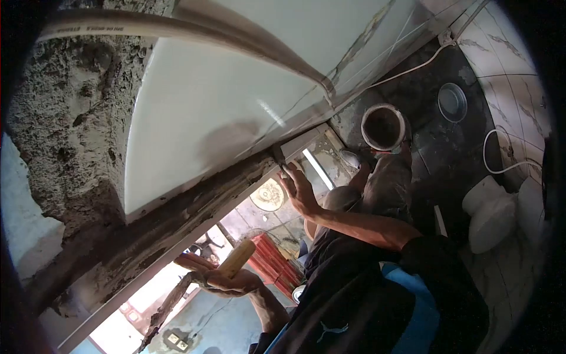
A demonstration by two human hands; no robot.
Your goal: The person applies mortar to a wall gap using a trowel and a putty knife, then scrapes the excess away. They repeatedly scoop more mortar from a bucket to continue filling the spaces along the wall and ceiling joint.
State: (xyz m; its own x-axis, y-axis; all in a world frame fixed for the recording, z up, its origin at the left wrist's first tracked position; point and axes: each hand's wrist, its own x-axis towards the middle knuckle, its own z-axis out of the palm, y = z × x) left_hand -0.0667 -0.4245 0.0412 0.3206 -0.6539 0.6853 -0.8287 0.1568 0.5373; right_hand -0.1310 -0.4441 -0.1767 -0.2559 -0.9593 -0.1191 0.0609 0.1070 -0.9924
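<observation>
My left hand is closed around the wooden handle of a trowel. The trowel's narrow blade, caked with mortar, points down to the left. Higher up, my right hand has its fingers stretched out against the long straight strip below the wall tile. A small dark grey piece sits at its fingertips. The large glossy white tile with grey veins stands above a rough band of mortar. Whether the right fingertips grip the strip or only touch it is hard to see.
A round bucket with dark contents stands by my feet. Beyond it lie a metal bowl and a pale cable. A white toilet is at right. A hose crosses overhead. A ribbed red object lies below the strip.
</observation>
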